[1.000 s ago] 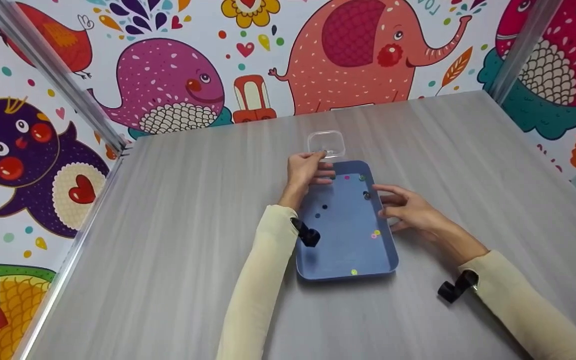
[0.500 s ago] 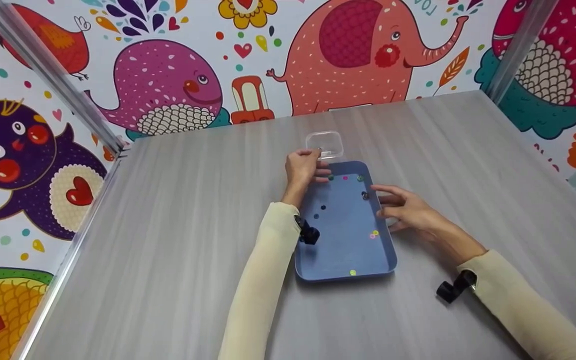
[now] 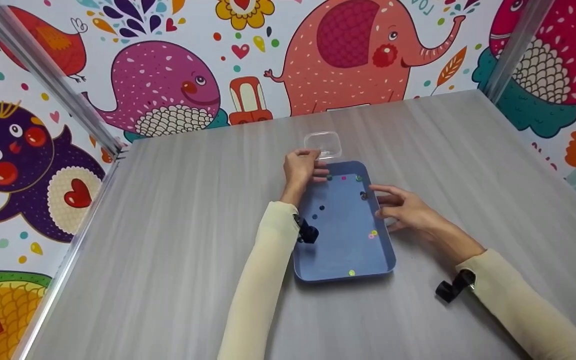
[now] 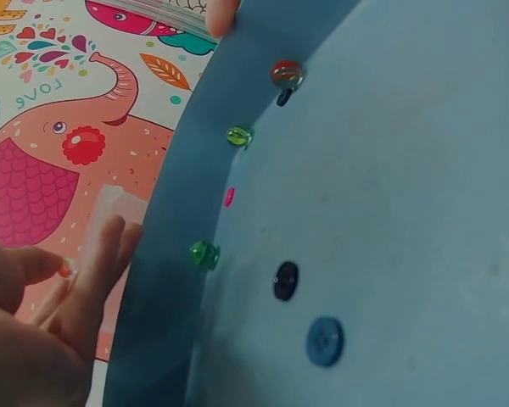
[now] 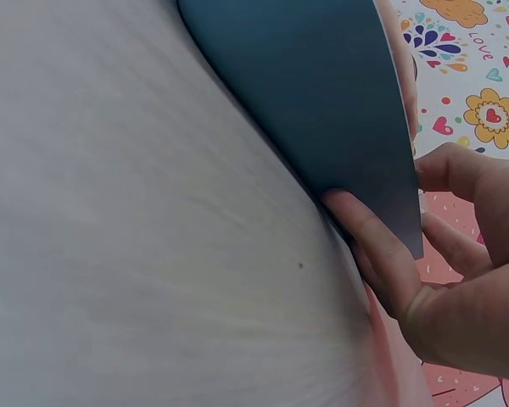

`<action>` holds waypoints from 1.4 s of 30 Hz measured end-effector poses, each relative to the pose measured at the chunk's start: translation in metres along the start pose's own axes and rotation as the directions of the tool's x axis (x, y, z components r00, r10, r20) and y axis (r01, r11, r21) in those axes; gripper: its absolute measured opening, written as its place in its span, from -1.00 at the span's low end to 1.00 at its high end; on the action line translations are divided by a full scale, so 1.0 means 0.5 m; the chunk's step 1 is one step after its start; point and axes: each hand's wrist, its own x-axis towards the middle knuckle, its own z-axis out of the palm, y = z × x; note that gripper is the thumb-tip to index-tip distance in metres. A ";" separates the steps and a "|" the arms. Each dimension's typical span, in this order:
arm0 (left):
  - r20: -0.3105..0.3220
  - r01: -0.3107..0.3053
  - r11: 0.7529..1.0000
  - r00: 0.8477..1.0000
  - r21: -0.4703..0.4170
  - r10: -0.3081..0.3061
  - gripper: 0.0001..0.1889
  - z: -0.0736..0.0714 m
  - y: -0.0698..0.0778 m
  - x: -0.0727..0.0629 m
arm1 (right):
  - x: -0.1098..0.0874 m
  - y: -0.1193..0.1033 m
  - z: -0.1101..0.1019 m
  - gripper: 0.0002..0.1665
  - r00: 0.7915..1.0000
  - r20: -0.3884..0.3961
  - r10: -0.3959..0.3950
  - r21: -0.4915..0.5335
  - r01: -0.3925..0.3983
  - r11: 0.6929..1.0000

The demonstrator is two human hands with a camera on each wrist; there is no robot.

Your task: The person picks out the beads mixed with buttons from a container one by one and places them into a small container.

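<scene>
Over the near edge of a small clear plastic box (image 3: pixel 323 144), my left hand (image 3: pixel 300 167) pinches a tiny orange-and-clear marble (image 4: pixel 66 270) between thumb and forefinger. Its other fingers extend over the far left corner of a blue tray (image 3: pixel 343 252). My right hand (image 3: pixel 408 210) touches the tray's right wall from outside, the thumb low on the wall and the forefinger at the rim. Inside the tray lie a black button (image 4: pixel 286 281), a blue button (image 4: pixel 325 342), a red marble (image 4: pixel 287 75), green marbles, one of them (image 4: pixel 204 254) at the far wall, and a pink piece (image 4: pixel 229 197).
Two yellow pieces, one (image 3: pixel 351 273) by the near wall, and a pale pink one (image 3: pixel 371 236) are also in the tray. The grey table (image 3: pixel 178 240) extends around it. Printed wall panels (image 3: pixel 168 85) and metal posts (image 3: pixel 48 75) border the table.
The head view has drifted slightly, shifting the scene left. The marble at the left fingertips, visible earlier in the head view, is now hard to make out there. The right hand stays at the tray.
</scene>
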 end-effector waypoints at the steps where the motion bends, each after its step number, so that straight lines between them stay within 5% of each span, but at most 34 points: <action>1: 0.000 0.002 1.000 1.000 0.002 -0.002 -0.74 -0.001 0.000 0.000 | 0.000 0.000 0.000 -0.19 1.000 0.001 0.001 -0.002 -0.001 1.000; 12: -0.058 -0.003 0.999 0.998 0.039 0.005 -0.80 0.000 0.014 -0.011 | -0.003 -0.004 0.002 -0.19 1.000 0.001 0.001 -0.020 -0.001 1.000; 21: -0.025 0.040 0.993 0.999 0.114 -0.037 -0.69 0.006 0.017 -0.028 | -0.002 -0.006 0.001 -0.17 1.000 -0.005 -0.008 -0.001 0.008 1.000; 31: -0.023 0.155 0.979 0.988 0.133 -0.153 -0.54 0.005 -0.001 -0.036 | 0.001 -0.004 0.002 -0.19 1.000 -0.011 0.011 -0.003 -0.011 1.000; 42: 0.047 0.175 0.977 0.982 0.121 -0.182 -0.55 0.020 -0.011 -0.049 | -0.001 -0.003 0.005 -0.20 1.000 -0.016 0.018 0.004 -0.018 1.000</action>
